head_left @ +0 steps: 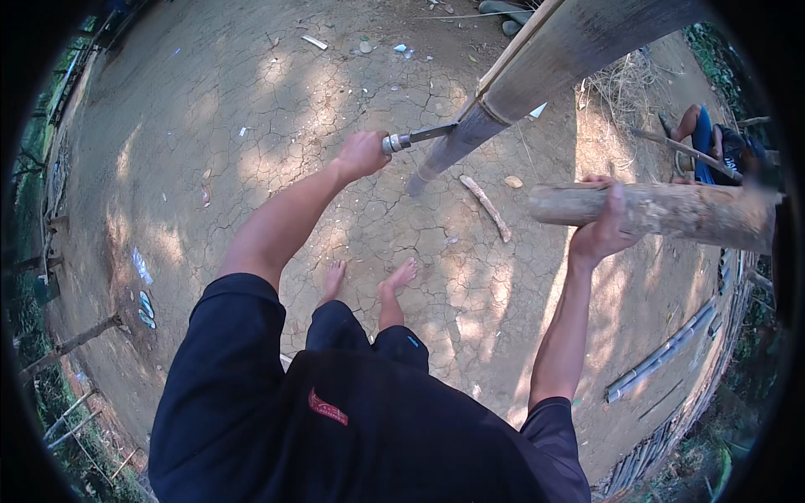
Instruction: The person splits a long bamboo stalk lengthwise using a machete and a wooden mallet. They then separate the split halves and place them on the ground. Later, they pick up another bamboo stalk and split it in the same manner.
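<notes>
Gripping knife point(422, 135): left hand point(364, 155), fingers closed around handle; blade meets left side of bamboo point(545, 71), which leans, lower end toward ground point(243, 134). Right hand point(605, 228) wrapped around log point(692, 211), right of bamboo, apart from blade; log's outer end blurred.

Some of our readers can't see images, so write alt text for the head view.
A left hand holds a knife with its blade against a slanting bamboo pole, while the right hand grips a thick wooden log. Below, bare feet stand on cracked earth; another person is partly visible at the right.
</notes>
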The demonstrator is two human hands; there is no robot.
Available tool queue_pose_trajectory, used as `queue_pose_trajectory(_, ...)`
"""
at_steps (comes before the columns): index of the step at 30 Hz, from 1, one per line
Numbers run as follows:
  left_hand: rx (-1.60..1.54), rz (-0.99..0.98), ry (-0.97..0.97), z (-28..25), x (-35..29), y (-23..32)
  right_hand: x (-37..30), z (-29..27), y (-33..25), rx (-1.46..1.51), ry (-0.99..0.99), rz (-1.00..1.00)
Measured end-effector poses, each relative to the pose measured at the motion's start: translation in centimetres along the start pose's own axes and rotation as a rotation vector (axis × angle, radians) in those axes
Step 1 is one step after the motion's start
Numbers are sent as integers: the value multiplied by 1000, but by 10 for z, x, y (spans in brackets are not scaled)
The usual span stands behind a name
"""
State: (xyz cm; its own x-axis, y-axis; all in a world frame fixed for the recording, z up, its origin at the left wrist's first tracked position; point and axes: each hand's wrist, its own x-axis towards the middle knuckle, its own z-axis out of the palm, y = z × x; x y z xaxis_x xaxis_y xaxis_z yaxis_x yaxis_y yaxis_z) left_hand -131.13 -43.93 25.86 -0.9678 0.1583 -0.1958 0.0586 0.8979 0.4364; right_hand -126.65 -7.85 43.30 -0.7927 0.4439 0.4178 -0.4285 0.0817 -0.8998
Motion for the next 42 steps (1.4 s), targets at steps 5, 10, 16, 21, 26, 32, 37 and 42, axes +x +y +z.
queue_pose_trajectory(5,196,-33,-92,-4,0,-12,-156,-49,105,-867,-678,749)
queue_pose_trajectory(10,186,-96,-106,7,-15,-36,-144,-27,58,-619,-625,707)
queue_pose_trajectory(16,133,-185,-129,13,-15,-32,-19,2,-18,-260,-204,51)
queue_pose_trajectory(21,87,-155,-105,26,-10,-28,-15,32,31,-20,-113,17)
queue_pose_trajectory(26,320,-103,-195,11,-1,-38,-172,-25,132,-823,-742,814)
queue_pose_trajectory(32,220,-193,-213,29,-22,-62,-173,-29,128,-612,-666,661)
queue_pose_trajectory(37,141,-215,-188,36,-33,-63,-134,-1,86,-334,-400,448)
queue_pose_trajectory(42,77,-207,-126,56,-28,-62,-158,3,133,-518,-369,493)
